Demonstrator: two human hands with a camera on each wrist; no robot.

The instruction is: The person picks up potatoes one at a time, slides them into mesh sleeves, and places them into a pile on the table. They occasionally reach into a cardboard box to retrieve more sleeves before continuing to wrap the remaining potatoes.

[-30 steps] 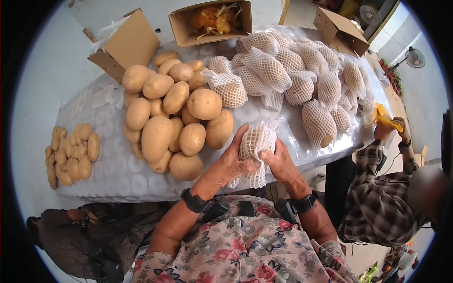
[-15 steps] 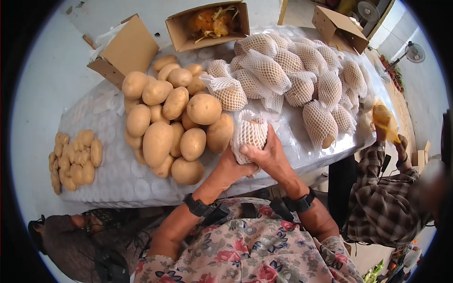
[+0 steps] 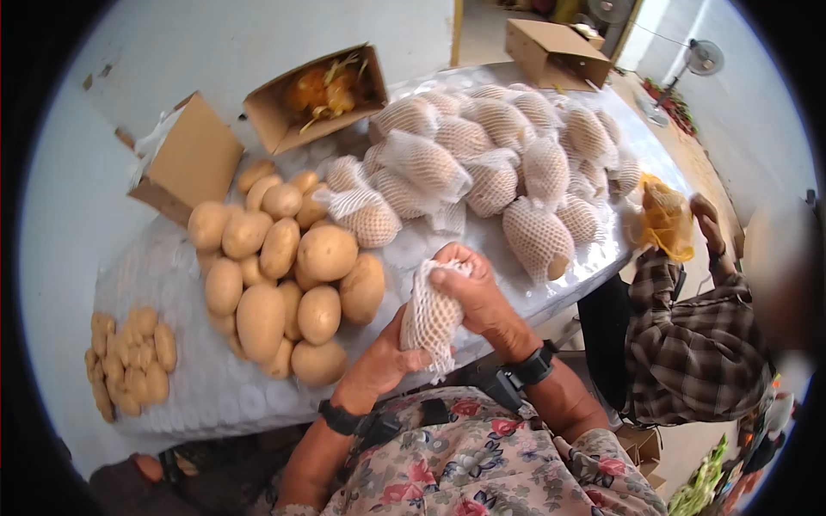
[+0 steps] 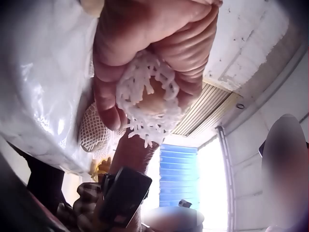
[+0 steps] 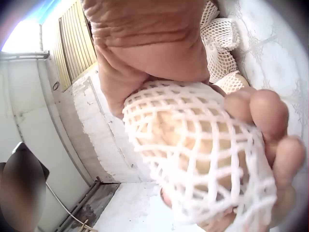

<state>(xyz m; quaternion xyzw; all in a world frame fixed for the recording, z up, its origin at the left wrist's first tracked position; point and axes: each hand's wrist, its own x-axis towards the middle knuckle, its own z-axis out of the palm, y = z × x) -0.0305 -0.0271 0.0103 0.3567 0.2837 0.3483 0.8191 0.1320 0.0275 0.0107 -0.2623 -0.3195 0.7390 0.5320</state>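
Note:
A potato in a white foam net sleeve (image 3: 430, 316) is held between both hands over the table's front edge. My left hand (image 3: 379, 357) grips its lower end from the left, thumb lying across the net. At the upper end, my right hand (image 3: 475, 294) pinches the gathered sleeve between thumb and fingers. Through the sleeve's open end in the left wrist view, a patch of bare potato (image 4: 152, 102) shows. Close up in the right wrist view, the net (image 5: 193, 140) stretches over the potato beneath the right palm. Bare potatoes (image 3: 261, 322) lie piled to the left.
Netted potatoes (image 3: 490, 176) are heaped at the back right, and small potatoes (image 3: 133, 357) at far left. Cardboard boxes (image 3: 274, 129) line the table's back. On the right, a person in a checked shirt (image 3: 697, 344) handles an orange-yellow wrapping (image 3: 667, 222).
The head view has swung, shifting the table leftward and down. The netted potato has turned between my hands, and my right hand now holds the sleeve's upper end.

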